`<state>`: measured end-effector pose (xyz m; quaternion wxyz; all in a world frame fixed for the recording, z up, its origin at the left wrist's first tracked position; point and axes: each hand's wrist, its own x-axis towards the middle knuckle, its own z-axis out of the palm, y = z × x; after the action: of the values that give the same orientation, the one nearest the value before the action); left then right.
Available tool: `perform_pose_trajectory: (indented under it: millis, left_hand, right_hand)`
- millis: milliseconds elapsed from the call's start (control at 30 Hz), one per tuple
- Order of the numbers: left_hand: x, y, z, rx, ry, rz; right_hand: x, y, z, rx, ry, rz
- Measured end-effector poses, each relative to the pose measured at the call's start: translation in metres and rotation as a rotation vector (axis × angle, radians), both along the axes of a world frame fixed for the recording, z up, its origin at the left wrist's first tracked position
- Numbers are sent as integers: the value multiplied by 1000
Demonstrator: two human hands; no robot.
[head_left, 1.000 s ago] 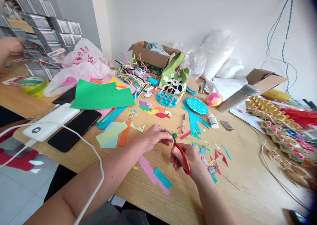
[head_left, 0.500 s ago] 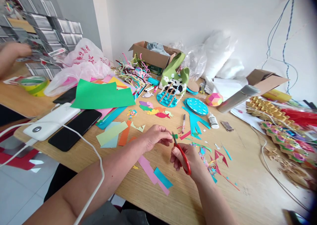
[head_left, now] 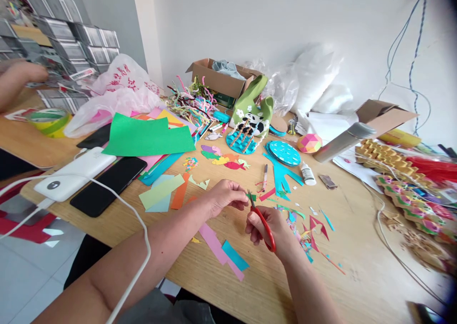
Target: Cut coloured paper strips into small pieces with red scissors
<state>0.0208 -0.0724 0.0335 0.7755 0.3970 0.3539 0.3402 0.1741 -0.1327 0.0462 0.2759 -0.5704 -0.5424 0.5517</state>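
My right hand [head_left: 266, 229] grips a pair of scissors [head_left: 266, 231] by the red handles, the blades pointing up and away. My left hand [head_left: 228, 198] is closed in a pinch close to the blade tips; whatever sits between its fingertips is too small to make out. A small green paper piece [head_left: 253, 197] shows right by the blades, and I cannot tell whether the fingers hold it. Beyond the hands lie several paper fish cutouts [head_left: 226, 159]. Pink paper strips [head_left: 216, 248] and a blue strip [head_left: 235, 256] lie below my left hand. Colourful scraps [head_left: 303, 236] are scattered to the right.
Coloured sheets under a green sheet [head_left: 150, 136], a black phone [head_left: 107, 188] and a white power bank [head_left: 74, 174] lie left; its cable crosses my left forearm. Blue discs [head_left: 283, 152], a glue bottle [head_left: 307, 174] and a flask [head_left: 342, 142] stand beyond. Another person's hand [head_left: 30, 72] is far left.
My hands and the scissors stay almost in the same place. The other person's hand at the far left has shifted slightly.
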Motion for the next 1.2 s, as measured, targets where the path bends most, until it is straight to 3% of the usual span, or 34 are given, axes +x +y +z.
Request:
perform_pose_trajectory:
  millis: [1200]
  left_hand:
    - [0,1,-2,44,0,-21]
  right_hand:
    - [-1,0,1,15,-1,2]
